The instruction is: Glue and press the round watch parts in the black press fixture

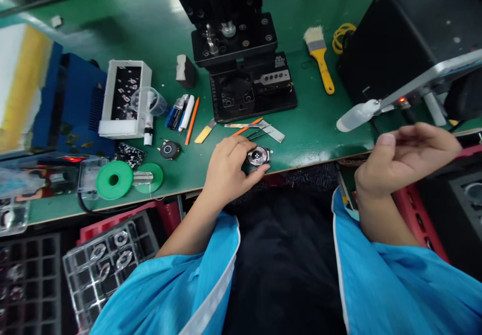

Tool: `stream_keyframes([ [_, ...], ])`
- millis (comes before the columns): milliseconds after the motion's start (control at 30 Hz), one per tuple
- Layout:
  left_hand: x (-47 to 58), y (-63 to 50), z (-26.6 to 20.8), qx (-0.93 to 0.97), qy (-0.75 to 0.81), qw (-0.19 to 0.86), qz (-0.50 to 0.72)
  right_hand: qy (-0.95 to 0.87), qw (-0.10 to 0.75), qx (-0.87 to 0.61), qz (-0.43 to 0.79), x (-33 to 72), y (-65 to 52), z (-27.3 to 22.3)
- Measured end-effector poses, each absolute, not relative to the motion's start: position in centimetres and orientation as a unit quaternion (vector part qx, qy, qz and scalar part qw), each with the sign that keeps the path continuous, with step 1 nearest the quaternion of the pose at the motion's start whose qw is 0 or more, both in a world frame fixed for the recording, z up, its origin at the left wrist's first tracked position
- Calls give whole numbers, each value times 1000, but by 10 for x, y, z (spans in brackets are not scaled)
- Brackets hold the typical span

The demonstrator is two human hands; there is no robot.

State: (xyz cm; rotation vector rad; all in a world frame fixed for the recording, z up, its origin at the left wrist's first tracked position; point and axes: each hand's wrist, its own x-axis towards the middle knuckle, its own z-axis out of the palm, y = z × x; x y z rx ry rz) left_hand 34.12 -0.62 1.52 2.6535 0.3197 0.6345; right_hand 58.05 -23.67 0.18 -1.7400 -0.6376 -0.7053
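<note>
My left hand (pixel 230 166) is closed around a smartwatch body (pixel 258 156) at the front edge of the green bench. Its round glassy back with small sensor dots faces up, between my thumb and fingers. My right hand (pixel 408 159) is raised at the right, palm partly turned up, fingers loosely bent and thumb apart. Nothing shows in it. It is nearest to a white squeeze bottle (pixel 356 116) and a black box (pixel 410 33) with a red light. Just beyond the watch lie tweezers (pixel 244 125) and a thin metal blade (pixel 273 131).
A black press (pixel 252 94) stands behind my left hand. A yellow-handled brush (pixel 322 66) lies to its right. Pens (pixel 186 111), a white bin (pixel 106 99), a round black part (pixel 169 149) and a green spool (pixel 114 180) are leftward. Trays (pixel 90 269) sit below the bench.
</note>
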Motion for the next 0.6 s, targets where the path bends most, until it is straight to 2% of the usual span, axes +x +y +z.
stream_keyframes([
  [67,342,-6,15,949,111,189,226,-273,545,-748,-262,589,-241,-4],
  [233,343,-7,14,951,109,177,230,-327,466,-804,-171,599,-247,-9],
  [600,343,-7,13,953,116,172,222,-329,432,-830,-126,601,-232,4],
])
